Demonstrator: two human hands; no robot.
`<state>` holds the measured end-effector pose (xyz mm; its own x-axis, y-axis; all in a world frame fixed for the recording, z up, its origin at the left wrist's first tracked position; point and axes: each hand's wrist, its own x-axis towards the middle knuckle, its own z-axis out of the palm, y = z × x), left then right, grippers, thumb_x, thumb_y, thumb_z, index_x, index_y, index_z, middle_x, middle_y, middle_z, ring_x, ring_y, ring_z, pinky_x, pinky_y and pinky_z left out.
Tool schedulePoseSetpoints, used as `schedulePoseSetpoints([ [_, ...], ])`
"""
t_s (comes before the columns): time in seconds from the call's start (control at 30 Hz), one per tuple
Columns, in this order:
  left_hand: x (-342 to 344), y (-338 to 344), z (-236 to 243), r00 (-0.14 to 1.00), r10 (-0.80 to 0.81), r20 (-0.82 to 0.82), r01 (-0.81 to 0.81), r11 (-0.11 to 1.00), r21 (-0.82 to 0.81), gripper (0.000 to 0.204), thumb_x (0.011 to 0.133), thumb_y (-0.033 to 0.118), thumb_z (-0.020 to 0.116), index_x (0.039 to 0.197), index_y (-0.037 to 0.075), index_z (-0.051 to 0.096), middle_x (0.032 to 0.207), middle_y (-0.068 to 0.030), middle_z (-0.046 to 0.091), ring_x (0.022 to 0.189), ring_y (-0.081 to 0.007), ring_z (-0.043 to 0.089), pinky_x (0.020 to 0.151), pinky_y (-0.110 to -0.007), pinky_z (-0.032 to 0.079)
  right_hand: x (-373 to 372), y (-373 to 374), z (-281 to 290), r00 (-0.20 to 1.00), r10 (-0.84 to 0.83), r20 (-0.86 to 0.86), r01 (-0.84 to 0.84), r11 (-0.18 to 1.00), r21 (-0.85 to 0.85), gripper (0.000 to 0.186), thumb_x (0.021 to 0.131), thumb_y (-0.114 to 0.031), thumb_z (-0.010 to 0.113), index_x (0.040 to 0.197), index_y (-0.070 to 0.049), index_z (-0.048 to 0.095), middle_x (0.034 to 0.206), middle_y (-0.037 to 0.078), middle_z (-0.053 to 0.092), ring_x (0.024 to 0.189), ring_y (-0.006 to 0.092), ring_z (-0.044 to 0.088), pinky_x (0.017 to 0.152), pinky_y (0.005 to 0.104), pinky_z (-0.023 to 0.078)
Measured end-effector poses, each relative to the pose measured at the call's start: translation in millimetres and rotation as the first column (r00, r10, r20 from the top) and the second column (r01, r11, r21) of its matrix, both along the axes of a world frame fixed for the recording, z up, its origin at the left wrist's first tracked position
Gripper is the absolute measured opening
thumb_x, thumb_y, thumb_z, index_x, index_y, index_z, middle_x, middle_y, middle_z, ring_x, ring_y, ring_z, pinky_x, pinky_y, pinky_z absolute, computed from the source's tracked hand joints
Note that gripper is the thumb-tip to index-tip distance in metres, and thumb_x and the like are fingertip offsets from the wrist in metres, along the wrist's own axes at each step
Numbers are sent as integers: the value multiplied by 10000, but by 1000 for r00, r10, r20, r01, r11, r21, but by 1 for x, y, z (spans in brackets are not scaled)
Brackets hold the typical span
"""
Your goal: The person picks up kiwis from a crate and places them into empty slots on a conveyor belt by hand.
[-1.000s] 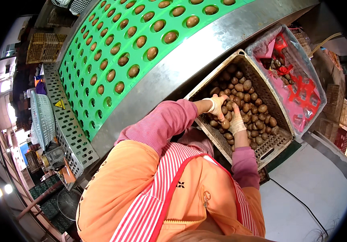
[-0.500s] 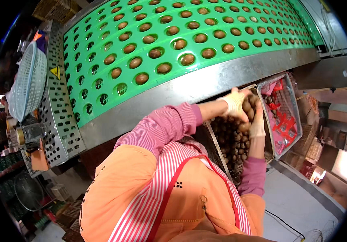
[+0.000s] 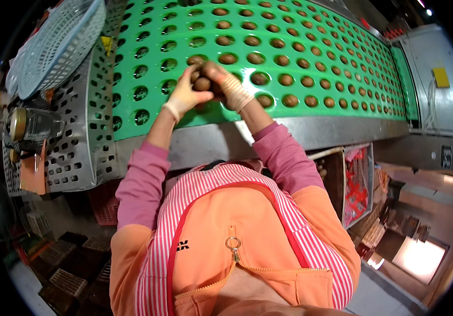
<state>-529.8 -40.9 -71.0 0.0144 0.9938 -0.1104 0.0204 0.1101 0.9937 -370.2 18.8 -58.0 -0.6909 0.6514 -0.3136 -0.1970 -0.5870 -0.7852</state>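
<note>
Upper centre of the frame, the left hand (image 3: 184,97) and right hand (image 3: 225,84) each cup brown kiwifruit (image 3: 201,83) in a loosely closed grip over the green perforated tray (image 3: 310,52); probably best released singly into empty holes.

A grey metal cabinet (image 3: 437,100) stands far right of the fingers. Down right of them, pale concrete floor (image 3: 421,258) catches bright light. Dark stacked crates (image 3: 68,268) sit lower left in shadow.
</note>
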Motion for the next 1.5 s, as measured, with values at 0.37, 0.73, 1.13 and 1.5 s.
schedulePoseSetpoints([
  [0.37,-129,-93,-44,750,272,-603,-405,909,-94,800,618,60,806,1354,116,499,1369,-167,409,1236,-335,489,1036,-392,467,-145,-21,-29,859,320,399,-437,865,248,654,782,-234,818,1349,-60,545,952,83,671,712,129,598,596,283,508],
  [0.73,-150,-3,13,456,350,-818,-441,887,133,660,727,97,722,1352,220,549,1512,-154,313,1294,-407,425,1060,-454,432,-160,85,-19,673,-368,642,-509,400,762,416,714,-168,762,1115,-139,657,1074,150,618,995,355,620,859,423,526],
  [1.13,-199,131,-40,243,29,-970,-240,970,-31,550,924,202,565,1446,280,412,1545,-64,329,1380,-328,339,1114,-487,347,-148,172,-41,515,-534,671,-845,-186,501,354,884,-223,605,1234,-177,583,1147,82,606,1072,299,573,916,482,462],
  [1.5,-173,48,-70,192,206,-959,-446,889,102,599,870,281,664,1420,244,431,1306,-81,499,1168,-331,478,1002,-526,419,-78,66,-25,724,-497,478,-492,113,863,431,792,-102,710,1211,-113,609,1280,145,562,1171,385,526,955,475,475],
])
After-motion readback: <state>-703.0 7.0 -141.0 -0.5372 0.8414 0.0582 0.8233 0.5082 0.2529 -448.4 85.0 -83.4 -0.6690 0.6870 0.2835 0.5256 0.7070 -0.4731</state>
